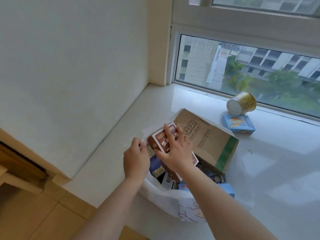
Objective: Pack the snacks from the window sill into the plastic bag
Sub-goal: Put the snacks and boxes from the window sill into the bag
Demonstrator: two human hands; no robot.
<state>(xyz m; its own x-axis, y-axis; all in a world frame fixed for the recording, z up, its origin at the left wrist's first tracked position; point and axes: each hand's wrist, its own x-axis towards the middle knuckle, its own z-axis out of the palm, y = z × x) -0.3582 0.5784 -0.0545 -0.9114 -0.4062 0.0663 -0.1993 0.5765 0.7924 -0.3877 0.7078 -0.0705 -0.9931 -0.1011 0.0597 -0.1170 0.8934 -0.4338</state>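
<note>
A white plastic bag [161, 196] stands open on the white window sill [277, 170], with several snack packs and a brown paper bag [209, 141] inside it. My right hand [174, 148] grips a brown and white snack box [160, 141] over the bag's mouth. My left hand [136, 158] pinches the bag's far left rim. Farther right on the sill, a yellow cup snack [241, 103] lies on its side. A light blue box [239, 124] lies just in front of it.
The window glass [242, 70] runs along the back of the sill. A white wall [69, 66] closes off the left side. A wooden ledge [22, 167] and tiled floor [34, 213] lie at the lower left.
</note>
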